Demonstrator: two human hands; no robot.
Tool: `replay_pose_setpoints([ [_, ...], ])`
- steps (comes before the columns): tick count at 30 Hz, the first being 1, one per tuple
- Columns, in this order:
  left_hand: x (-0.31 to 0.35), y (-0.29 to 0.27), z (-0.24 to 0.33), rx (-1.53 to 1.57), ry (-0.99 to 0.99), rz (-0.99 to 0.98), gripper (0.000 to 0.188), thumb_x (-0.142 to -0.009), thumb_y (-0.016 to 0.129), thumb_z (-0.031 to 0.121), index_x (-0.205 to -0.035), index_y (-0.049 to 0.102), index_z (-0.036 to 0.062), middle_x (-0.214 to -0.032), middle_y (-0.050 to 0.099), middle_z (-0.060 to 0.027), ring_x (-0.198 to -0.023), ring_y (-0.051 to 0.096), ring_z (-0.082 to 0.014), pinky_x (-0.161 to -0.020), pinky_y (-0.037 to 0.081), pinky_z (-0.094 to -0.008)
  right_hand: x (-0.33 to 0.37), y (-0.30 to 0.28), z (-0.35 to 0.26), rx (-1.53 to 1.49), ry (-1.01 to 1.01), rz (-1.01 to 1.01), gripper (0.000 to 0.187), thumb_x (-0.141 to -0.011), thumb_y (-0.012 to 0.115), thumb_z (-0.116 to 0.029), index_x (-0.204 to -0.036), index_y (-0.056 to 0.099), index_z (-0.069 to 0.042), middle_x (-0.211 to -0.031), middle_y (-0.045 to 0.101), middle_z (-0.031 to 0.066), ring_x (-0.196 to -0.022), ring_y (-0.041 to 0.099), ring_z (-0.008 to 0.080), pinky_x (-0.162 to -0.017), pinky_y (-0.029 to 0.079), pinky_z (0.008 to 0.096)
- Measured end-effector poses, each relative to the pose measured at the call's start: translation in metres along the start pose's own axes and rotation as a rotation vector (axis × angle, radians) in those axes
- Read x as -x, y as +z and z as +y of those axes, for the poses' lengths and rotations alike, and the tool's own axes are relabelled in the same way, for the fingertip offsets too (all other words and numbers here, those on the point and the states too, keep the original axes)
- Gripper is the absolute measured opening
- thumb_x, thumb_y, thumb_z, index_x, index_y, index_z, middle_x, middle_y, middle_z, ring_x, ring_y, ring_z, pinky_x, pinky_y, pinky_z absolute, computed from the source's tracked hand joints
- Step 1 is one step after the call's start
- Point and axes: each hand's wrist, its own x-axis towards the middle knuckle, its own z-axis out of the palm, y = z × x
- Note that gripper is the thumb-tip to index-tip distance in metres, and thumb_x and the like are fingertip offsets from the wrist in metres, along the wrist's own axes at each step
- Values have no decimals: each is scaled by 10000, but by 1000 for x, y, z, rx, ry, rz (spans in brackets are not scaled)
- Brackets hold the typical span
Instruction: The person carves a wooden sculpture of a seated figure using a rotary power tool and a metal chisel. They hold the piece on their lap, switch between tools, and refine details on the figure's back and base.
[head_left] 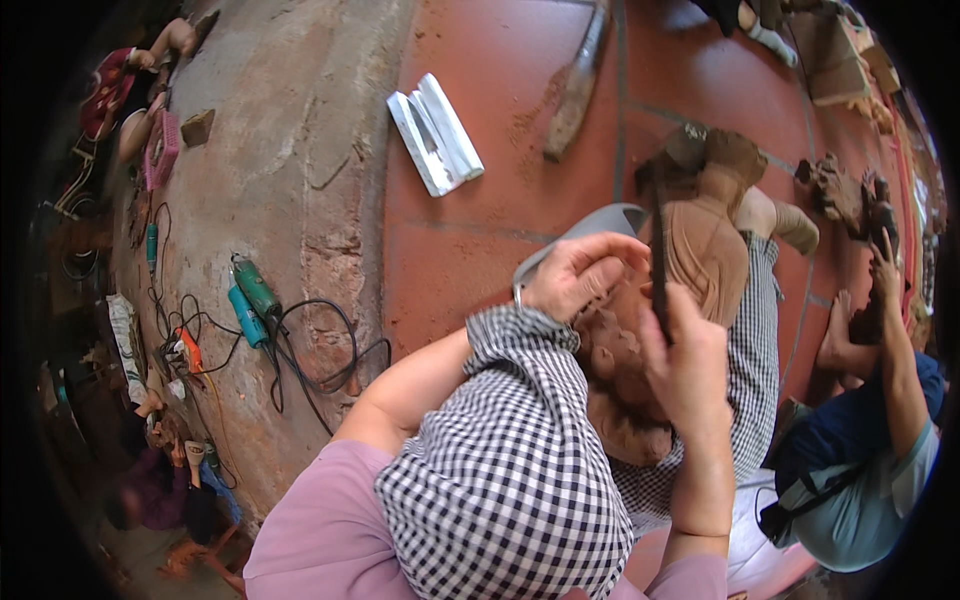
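A brown carved wooden figure [702,250] in draped robes lies across my lap, on black-and-white checked cloth [510,480]. My right hand [688,355] is closed round the near end of a long, narrow dark file [658,225], which lies along the carving's left side. On the left, my left hand [585,275], with a bracelet at its wrist, has its fingers curled against the carving beside the file. Part of its grip is hidden. Rounded carved shapes [615,360] of the same brown wood show between my hands.
A long worn wooden piece [578,100] and a white grooved block [436,135] lie on the red tiles ahead. A grey curved object [600,220] sits beyond my left hand. Green power tools [255,290] with tangled cords lie left. Another person [850,470] sits close at right.
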Motion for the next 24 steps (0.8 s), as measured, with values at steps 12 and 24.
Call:
replay_pose_setpoints([
  [12,-84,-249,-13,-1007,69,1140,303,-998,611,304,-985,641,3,-837,709,-149,-736,676,-261,-695,525,-395,-18,45,11,-311,78,-87,236,-919,730,-135,-1107,685,0,-735,687,135,-611,664,225,-587,518,327],
  [24,-111,-310,12,-1472,-238,978,464,-900,509,212,-1335,633,110,-1313,617,-219,-1223,588,-380,-1043,473,-464,-18,43,22,-382,99,-82,166,-930,697,-154,-1023,706,-17,-846,727,174,-762,734,285,-689,573,362],
])
